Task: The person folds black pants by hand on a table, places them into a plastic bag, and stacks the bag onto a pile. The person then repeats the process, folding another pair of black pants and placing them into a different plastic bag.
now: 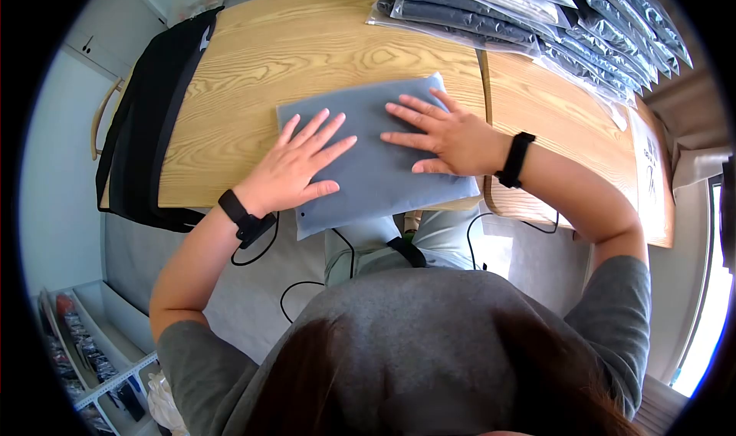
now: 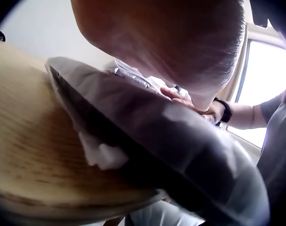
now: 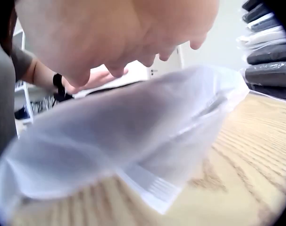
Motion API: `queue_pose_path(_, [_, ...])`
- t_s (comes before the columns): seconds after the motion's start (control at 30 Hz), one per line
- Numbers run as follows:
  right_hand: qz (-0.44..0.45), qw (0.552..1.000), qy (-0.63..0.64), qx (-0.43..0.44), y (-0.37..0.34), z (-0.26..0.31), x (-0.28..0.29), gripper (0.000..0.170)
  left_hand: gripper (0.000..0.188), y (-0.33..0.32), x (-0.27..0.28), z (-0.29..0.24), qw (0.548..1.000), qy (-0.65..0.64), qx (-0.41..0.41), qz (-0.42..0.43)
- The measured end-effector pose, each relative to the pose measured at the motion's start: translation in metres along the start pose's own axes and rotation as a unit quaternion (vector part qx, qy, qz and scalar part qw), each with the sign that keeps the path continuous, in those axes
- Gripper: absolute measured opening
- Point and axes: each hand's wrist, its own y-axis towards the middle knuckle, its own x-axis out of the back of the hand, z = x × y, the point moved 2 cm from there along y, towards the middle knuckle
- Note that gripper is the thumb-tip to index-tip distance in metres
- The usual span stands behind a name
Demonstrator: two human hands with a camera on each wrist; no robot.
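A frosted plastic bag (image 1: 368,160) with something grey-blue and soft folded inside lies on the wooden table, its near edge jutting past the table's front. My left hand (image 1: 295,166) rests spread on its left part, fingers straight and pointing away from me. On the right part lies my right hand (image 1: 458,138), fingers fanned out toward the left. Seen from the right wrist, the bag (image 3: 119,127) bulges under the palm, and a loose flap with a small printed label (image 3: 159,188) hangs from its side. The left wrist view shows the bag's puffed edge (image 2: 147,122) below my palm.
Several clear-bagged folded garments (image 1: 475,22) are stacked at the back right. Black cloth (image 1: 157,114) drapes over the table's left end. A seam splits the wooden table (image 1: 307,45) from a second tabletop (image 1: 567,137) at right. Black cables (image 1: 268,252) hang near my lap.
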Motion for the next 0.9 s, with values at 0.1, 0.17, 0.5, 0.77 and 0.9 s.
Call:
queue_pose_path(0.1, [0.023,0.999,0.006,0.04,0.011,-0.007,-0.017,0.055,0.07,0.006,-0.012,0.005,0.999,0.025,-0.024,0.039])
queue_pose_path(0.17, [0.03,0.998,0.025,0.041,0.012,-0.008,-0.024,0.055,0.068,0.006,-0.018,0.007,0.998,0.005,-0.012,0.064])
queue_pose_path(0.5, [0.084,0.989,0.117,-0.021,0.02,-0.008,-0.025,0.053,0.07,0.013,-0.023,0.013,0.994,-0.066,0.011,0.083])
queue_pose_path(0.77, [0.078,0.99,0.115,-0.017,0.018,-0.007,-0.03,0.054,0.067,0.013,-0.022,0.012,0.995,-0.063,0.007,0.079])
queue_pose_path(0.9, [0.129,0.972,0.196,0.013,0.016,-0.014,-0.013,0.058,0.063,0.007,-0.01,0.016,0.995,-0.059,-0.03,0.072])
